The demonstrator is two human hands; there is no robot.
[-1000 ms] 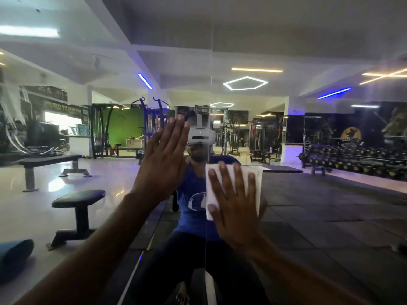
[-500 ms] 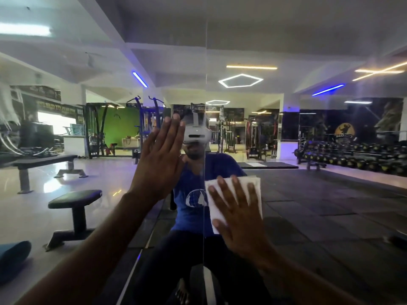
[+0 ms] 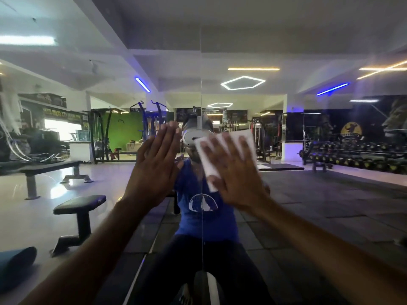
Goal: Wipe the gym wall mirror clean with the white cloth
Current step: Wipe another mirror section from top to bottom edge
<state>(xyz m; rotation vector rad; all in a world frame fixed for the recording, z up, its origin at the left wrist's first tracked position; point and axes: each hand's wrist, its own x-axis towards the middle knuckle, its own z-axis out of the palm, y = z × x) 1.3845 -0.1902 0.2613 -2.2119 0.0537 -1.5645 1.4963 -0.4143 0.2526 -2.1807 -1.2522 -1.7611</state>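
The wall mirror (image 3: 308, 205) fills the whole view and reflects the gym behind me. A vertical seam (image 3: 201, 84) between two mirror panels runs down the middle. My right hand (image 3: 233, 172) presses the folded white cloth (image 3: 246, 139) flat against the glass with spread, straight fingers, just right of the seam. The hand looks blurred. My left hand (image 3: 157, 164) lies flat on the mirror left of the seam, fingers straight and together. My own reflection, in a blue shirt, sits behind both hands.
Everything else is reflection: two black benches (image 3: 81, 205) on a pale floor at left, a dumbbell rack (image 3: 352, 155) at right, machines at the back, dark floor tiles. A blue rounded object (image 3: 15, 267) shows at the lower left.
My right hand has slid the cloth up the glass, from chest height of my reflection to head height. The left hand has stayed flat in about the same place.
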